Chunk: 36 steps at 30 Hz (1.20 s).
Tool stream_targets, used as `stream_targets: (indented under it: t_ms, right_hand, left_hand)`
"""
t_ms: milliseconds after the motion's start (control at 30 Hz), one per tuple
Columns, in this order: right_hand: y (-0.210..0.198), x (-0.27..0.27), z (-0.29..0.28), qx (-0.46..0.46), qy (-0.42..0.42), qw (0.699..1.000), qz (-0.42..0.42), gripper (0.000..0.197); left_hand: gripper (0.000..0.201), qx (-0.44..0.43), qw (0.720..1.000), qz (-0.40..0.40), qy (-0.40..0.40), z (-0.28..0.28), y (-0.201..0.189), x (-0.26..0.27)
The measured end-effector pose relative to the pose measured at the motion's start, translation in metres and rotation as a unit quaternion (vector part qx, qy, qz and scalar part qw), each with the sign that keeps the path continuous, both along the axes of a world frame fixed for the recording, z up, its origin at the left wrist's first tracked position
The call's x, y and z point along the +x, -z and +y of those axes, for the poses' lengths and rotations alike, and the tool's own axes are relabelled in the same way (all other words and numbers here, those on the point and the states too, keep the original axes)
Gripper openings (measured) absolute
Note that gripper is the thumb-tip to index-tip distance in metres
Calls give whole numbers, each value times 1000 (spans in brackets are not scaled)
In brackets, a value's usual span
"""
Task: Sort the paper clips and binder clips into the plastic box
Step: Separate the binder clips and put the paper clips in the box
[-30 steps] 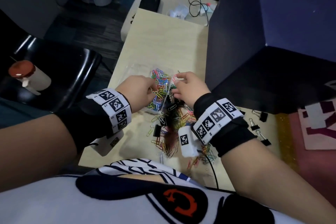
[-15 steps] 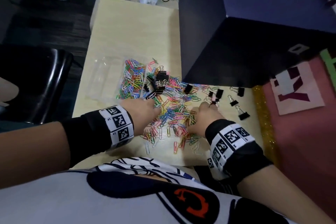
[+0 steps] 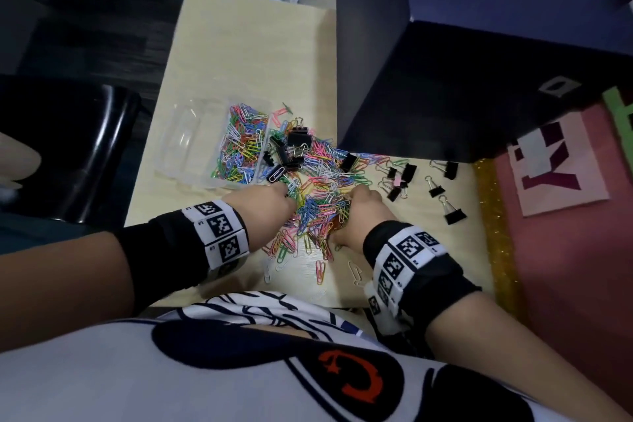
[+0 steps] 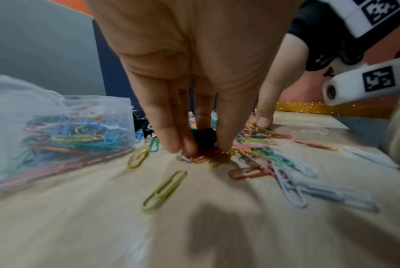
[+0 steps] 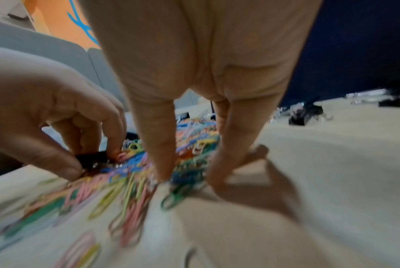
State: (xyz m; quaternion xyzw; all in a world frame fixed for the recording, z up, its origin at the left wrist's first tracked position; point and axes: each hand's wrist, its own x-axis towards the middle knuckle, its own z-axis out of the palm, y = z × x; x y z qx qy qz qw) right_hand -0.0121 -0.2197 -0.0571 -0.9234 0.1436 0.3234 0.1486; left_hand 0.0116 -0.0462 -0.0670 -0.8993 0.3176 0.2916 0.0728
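Observation:
A clear plastic box [image 3: 191, 144] lies left of centre on the table, its right compartment full of coloured paper clips [image 3: 243, 144]; its wall [image 4: 98, 127] shows in the left wrist view. A loose pile of paper clips [image 3: 322, 181] spreads beside it, mixed with black binder clips [image 3: 296, 144]. My left hand [image 3: 287, 197] points down at the pile's near left edge and pinches a black binder clip [image 4: 204, 138] between thumb and fingers. My right hand [image 3: 346, 212] digs into the pile's near right side, thumb and fingers [image 5: 219, 170] closing on a bunch of paper clips [image 5: 187, 174].
More binder clips [image 3: 442, 188] lie scattered right of the pile. A tall dark blue box [image 3: 428, 86] stands behind them. Stray paper clips [image 3: 320, 271] lie near the table's front edge. A black chair [image 3: 68, 147] stands to the left; a pink mat [image 3: 565, 250] borders the right.
A second ago both hands were up at the plastic box. They have come back to the loose pile, and the left hand has reached forward and pinched a binder clip.

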Motion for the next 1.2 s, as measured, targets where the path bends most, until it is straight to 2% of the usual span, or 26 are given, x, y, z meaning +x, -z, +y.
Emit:
stream_targets:
  t_ms: [67,167,233,267,433,500,567,633,700,900,967,1067,1133,1200]
  right_hand:
    - [-11,2,-6,-35,-59,997,31,65]
    - [-24,-2,-9,-119,-216,957,150,20]
    - [-20,-9,-6,-137,-275,931,197,16]
    - [-14,-10,-5,-134,-283,927,204,14]
    - [0,-7,-5,-83,-195,972,102,11]
    - [-2,-1,-12,-58,-180,980,54,20]
    - [-6,2,-20,3,-157,988,-4,28]
    - [-14,3,-27,71,-126,987,-69,31]
    - [-18,4,-30,100,-122,981,-108,32]
    - [-18,4,-44,77,-119,979,-149,28]
    - [-17,6,-55,41,-77,985,-152,30]
    - [-13,6,-69,-33,11,987,-158,35]
    - [-11,4,-71,-70,48,982,-172,49]
    - [-11,3,-69,-76,35,983,-166,48]
  left_hand:
    - [23,9,1000,-4,4,0,-2,0]
    - [23,17,1000,-7,2,-1,-5,1]
    - [23,11,1000,-12,-6,-1,-7,2]
    - [23,5,1000,-16,-8,-2,-8,3]
    - [23,-24,999,-32,-11,-8,-19,9]
    - [23,-61,997,-37,-15,-13,-24,14]
    - [31,-130,990,-28,-49,-19,-29,17]
    - [45,-208,974,-13,-89,-27,-33,20]
    - [51,-265,958,1,-110,-36,-36,23]
    - [54,-351,918,55,-178,-55,-35,27]
    - [58,-308,934,45,-173,-54,-36,27]
    - [62,-127,988,44,-76,-42,-33,17]
    - [61,-6,998,58,5,-34,-32,6]
    - [56,87,992,74,58,-28,-32,-3]
